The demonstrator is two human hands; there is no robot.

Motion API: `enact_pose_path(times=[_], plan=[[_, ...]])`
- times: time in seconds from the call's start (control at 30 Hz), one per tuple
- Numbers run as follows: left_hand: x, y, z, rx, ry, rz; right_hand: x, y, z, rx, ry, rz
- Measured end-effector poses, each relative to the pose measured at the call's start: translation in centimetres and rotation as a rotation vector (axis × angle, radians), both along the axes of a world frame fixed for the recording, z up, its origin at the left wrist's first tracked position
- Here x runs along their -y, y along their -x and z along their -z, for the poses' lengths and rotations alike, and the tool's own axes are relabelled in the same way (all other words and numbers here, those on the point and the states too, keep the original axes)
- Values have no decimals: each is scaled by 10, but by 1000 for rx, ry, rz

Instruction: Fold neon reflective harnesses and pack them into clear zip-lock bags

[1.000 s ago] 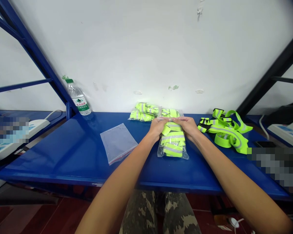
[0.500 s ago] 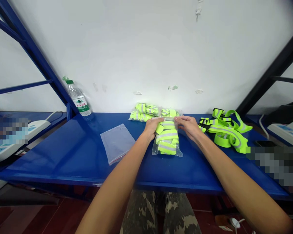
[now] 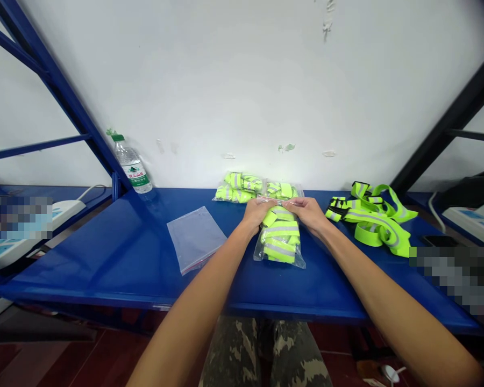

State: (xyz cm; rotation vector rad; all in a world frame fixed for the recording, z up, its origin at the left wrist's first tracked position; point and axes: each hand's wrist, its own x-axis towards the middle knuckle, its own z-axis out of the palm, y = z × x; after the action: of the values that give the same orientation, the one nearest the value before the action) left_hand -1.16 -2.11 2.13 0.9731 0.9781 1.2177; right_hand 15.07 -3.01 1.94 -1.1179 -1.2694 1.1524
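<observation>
A clear zip bag holding folded neon-yellow reflective straps lies before me on the blue table. My left hand pinches its top edge from the left. At the right part of the same edge, the fingers of my right hand are closed, thumb close to the left one. Just behind, by the wall, sit more filled bags of the same straps. An unfilled clear zip bag lies flat to the left of my left forearm. Loose neon straps with black buckles are heaped to the right.
A water bottle with a green cap stands at the back left against the wall. A dark phone rests at the table's right. White power strips lie beyond the left frame post.
My right hand has moved left along the bag's top edge, bringing both hands closer together. The view has shifted slightly. Both hands keep their pinch on the bag.
</observation>
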Motion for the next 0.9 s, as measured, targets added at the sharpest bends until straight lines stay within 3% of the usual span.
enact_pose_path(times=[0.37,0.63,0.9], plan=[[-1,-3,4,-47,-17,-30,-1,-10,0,40,-28,114],[4,-5,3,-158,-191,151,3,-18,-8,159,-19,-4],[-2,-6,12,-283,-265,-45,4,-19,-11,322,-110,-32]])
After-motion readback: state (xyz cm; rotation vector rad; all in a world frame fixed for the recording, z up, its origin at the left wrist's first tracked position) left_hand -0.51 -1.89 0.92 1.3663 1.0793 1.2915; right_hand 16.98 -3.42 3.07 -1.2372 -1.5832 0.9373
